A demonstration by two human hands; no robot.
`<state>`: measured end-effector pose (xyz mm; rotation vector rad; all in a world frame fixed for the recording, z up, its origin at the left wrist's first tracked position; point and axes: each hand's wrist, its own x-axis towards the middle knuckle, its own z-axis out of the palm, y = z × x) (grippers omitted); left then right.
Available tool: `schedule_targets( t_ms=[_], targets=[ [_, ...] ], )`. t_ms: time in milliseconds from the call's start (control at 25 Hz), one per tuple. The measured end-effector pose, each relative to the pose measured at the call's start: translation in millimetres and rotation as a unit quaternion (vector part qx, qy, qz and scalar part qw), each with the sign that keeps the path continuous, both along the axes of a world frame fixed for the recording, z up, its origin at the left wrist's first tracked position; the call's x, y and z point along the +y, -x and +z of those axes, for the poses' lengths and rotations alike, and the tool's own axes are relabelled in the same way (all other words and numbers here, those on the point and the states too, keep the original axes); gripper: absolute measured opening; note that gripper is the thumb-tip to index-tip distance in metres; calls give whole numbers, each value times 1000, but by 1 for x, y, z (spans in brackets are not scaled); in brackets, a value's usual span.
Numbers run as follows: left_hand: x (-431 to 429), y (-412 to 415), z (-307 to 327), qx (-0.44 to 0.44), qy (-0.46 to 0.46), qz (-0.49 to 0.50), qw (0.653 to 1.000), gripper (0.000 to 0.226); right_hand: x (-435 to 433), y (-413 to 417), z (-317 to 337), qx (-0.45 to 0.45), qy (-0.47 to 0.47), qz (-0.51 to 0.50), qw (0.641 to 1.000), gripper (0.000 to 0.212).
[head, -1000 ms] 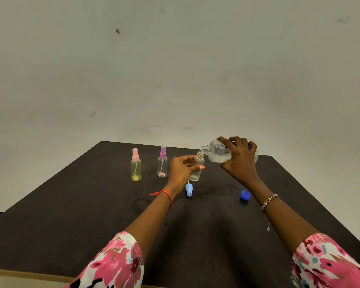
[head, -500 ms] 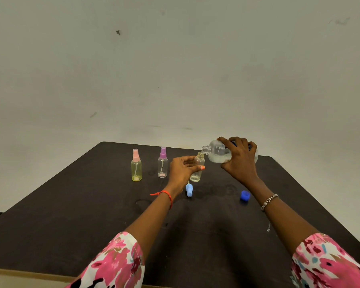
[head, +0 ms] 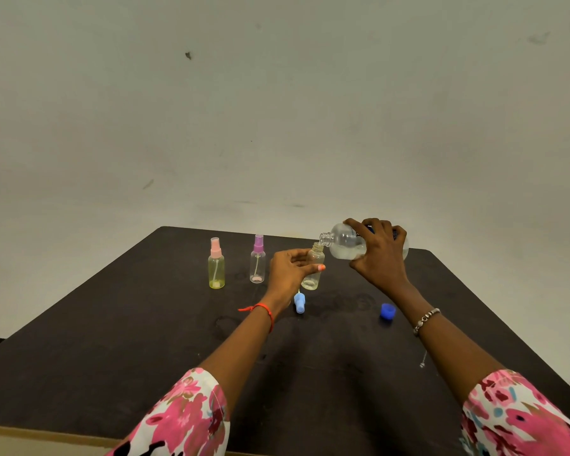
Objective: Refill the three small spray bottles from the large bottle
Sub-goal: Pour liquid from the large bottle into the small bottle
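Right hand: fingers wrapped around tipped large bottle, clear liquid inside, mouth at open bottle's neck. Left hand: fingers clasp that uncapped bottle upright on dark table. Capped yellow bottle, clear bottle stand left.

We've got our right hand tipping the large bottle so its mouth sits right over the open small bottle held upright by our left hand on the dark table, with its blue sprayer top lying nearby.
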<state>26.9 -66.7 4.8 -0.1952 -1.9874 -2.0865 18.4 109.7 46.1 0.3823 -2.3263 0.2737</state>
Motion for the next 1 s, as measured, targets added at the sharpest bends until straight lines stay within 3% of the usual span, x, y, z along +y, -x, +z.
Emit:
schedule_targets(
  t_ms=[1000],
  targets=[
    [-1,-1,-4,-8,9,5,1000,41,-1,-5,1,-1,-18,-6,1000,65]
  ],
)
